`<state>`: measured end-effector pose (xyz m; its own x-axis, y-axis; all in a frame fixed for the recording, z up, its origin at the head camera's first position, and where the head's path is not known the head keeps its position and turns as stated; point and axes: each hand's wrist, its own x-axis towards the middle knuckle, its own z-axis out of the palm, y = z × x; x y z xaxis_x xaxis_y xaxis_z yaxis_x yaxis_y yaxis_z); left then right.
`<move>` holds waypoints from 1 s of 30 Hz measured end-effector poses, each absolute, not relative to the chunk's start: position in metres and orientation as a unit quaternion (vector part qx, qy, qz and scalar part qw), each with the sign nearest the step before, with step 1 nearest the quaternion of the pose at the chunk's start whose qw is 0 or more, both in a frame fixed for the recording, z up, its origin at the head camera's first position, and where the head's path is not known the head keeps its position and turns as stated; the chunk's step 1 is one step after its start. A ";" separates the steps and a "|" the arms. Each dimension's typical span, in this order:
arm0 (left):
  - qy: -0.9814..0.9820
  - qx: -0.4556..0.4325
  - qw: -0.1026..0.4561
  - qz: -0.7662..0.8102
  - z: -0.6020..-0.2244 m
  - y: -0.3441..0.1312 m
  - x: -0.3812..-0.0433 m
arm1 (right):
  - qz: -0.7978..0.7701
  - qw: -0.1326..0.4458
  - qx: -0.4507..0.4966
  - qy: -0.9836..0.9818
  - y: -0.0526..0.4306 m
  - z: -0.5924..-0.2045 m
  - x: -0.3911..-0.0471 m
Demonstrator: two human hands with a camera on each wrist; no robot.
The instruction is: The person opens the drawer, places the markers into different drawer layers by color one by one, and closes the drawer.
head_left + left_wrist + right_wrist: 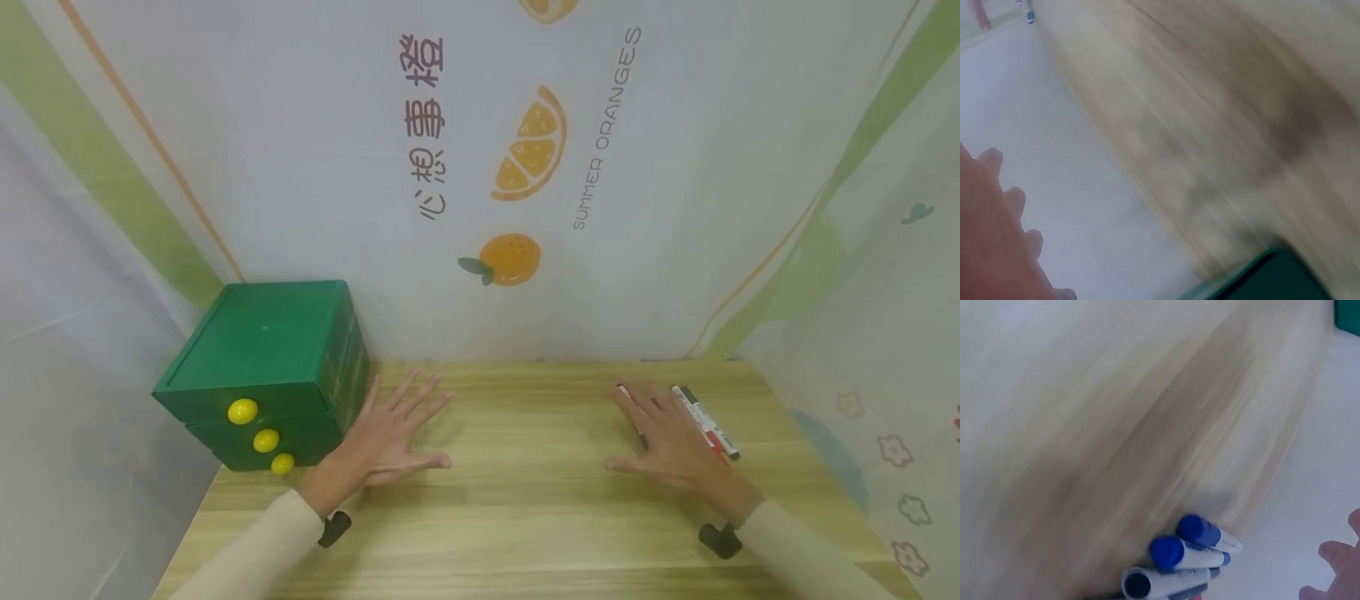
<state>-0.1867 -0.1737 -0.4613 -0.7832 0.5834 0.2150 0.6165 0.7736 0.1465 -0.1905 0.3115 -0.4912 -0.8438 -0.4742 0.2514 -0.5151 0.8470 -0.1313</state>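
Note:
My left hand [390,432] is spread open with nothing in it, just right of a green drawer cabinet [277,333] with yellow knobs [242,411]. In the left wrist view its fingers [1015,203] show at the left edge. My right hand [667,437] is also spread, fingers pointing away, above several whiteboard markers [705,423] and partly hiding them. The right wrist view shows blue-capped markers [1167,552] beside a white marker [1166,582] with a dark end, and the hand's fingers [1338,553] at the right edge, apart from them.
A wood-grain table [517,517] lies under both hands. Behind it hangs a white cloth [322,167] printed with oranges and lettering, and more cloth closes in both sides. The cabinet stands at the table's back left.

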 end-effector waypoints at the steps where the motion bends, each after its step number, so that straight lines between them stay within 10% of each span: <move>1: -0.938 -0.317 0.078 -0.115 -0.462 -0.174 -0.186 | 0.112 0.104 0.255 -0.955 0.311 -0.492 -0.190; 17: -0.883 -0.205 0.062 -0.418 -0.467 -0.162 -0.165 | 0.505 -0.014 0.168 -0.846 0.277 -0.500 -0.187; 30: -0.839 -0.225 0.308 -0.387 -0.437 -0.170 -0.129 | 0.646 -0.049 0.137 -0.750 0.196 -0.503 -0.200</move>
<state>-0.1287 -0.1698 -0.4368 -0.7084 0.1388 0.6920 0.6167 0.5985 0.5113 -0.2003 0.1962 -0.5026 -0.9578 -0.2686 0.1023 -0.1409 0.1287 -0.9816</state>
